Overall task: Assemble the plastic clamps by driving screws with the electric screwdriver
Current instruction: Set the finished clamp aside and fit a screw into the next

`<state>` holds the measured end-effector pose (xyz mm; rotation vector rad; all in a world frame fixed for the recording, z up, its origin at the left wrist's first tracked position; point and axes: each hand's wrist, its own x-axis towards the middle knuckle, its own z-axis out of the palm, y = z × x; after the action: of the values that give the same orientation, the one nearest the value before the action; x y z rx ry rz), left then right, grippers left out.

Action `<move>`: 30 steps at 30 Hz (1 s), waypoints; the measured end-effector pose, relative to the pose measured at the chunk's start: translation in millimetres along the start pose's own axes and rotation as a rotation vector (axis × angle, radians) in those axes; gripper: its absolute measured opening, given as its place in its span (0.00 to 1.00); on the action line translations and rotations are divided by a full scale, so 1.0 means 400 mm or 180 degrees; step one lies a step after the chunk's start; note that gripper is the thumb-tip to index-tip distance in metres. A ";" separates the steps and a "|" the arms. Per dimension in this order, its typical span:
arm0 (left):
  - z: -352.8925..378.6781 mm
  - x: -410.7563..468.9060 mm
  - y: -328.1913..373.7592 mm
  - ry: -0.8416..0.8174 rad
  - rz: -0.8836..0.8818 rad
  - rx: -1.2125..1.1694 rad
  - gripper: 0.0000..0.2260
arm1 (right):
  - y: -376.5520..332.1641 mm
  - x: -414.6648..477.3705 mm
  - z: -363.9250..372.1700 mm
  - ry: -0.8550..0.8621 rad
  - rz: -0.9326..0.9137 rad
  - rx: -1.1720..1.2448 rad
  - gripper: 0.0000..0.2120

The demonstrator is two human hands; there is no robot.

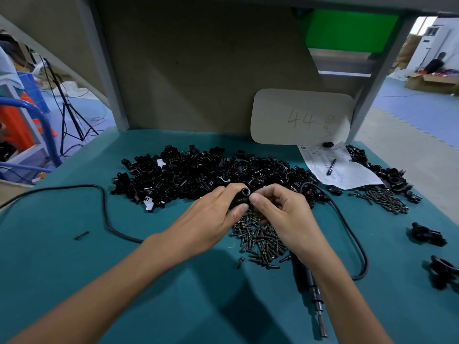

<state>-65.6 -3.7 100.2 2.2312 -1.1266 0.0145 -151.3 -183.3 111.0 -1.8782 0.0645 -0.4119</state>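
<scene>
My left hand (213, 219) grips a black plastic clamp (243, 197) above the teal table, its round hole facing up. My right hand (280, 214) meets it from the right, thumb and fingers pinching at the clamp's side; whether a screw is between them is hidden. Just below both hands lies a heap of dark screws (260, 239). The electric screwdriver (310, 289) lies on the table under my right forearm, bit toward me, with its black cable (347, 227) looping to the right. A big pile of black clamp parts (198, 175) lies behind the hands.
A second heap of screws (382, 199) and more black parts (387, 175) lie at the right. Two assembled clamps (427, 235) (444, 271) sit near the right edge. A paper sheet with a pen (331, 167) and a card marked 44 (300, 117) stand behind. Another cable (104, 207) crosses the left.
</scene>
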 end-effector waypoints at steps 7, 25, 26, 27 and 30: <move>-0.013 -0.003 -0.002 0.0033 0.0005 0.0085 0.18 | -0.013 0.000 -0.013 -0.0347 -0.0144 -0.0293 0.04; -0.025 -0.010 0.024 -0.0064 0.0101 0.0140 0.21 | -0.013 -0.016 0.003 -0.0416 -0.0385 -0.0744 0.18; -0.025 -0.010 0.025 -0.0085 0.0091 0.0090 0.20 | -0.011 -0.016 0.001 -0.0444 -0.0372 -0.0689 0.17; -0.026 -0.010 0.024 -0.0113 0.0073 0.0052 0.20 | -0.010 -0.016 -0.003 -0.0489 -0.0384 -0.0695 0.15; -0.031 -0.004 0.018 -0.0221 -0.0020 -0.0057 0.20 | -0.007 -0.016 -0.013 -0.0565 -0.0491 -0.0846 0.03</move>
<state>-68.7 0.9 113.4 2.2345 -1.1518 -0.0760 -159.1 -185.3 113.5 -2.1833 -0.1527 -0.3528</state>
